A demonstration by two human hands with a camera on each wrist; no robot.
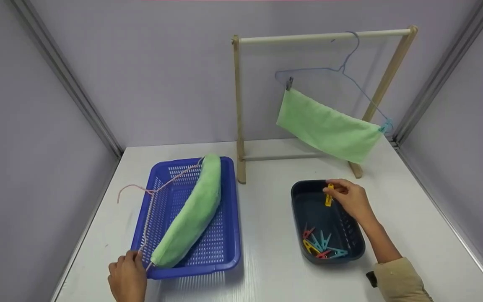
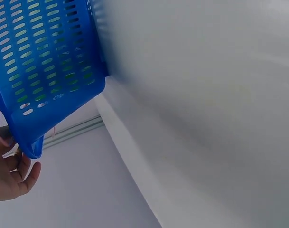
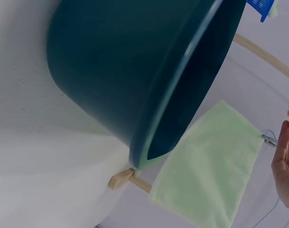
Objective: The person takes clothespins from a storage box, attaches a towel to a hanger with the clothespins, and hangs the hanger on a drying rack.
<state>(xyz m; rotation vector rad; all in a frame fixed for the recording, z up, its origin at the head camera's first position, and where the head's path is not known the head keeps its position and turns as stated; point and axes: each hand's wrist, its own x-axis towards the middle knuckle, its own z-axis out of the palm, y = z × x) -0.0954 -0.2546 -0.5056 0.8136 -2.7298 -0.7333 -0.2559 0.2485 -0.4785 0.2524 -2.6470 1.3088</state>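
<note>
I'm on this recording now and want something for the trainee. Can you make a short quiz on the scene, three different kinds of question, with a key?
1. What colour is the clothespin in the right hand?
2. True or false: the hanging green cloth is held up by two clips.
3. What does the left hand hold?
A) the rack
B) the pink hanger
C) a towel

Key
1. Yellow.
2. True: a grey clip at one end and a turquoise clip at the other.
3. B: its fingers grip the hanger near one corner.
</note>
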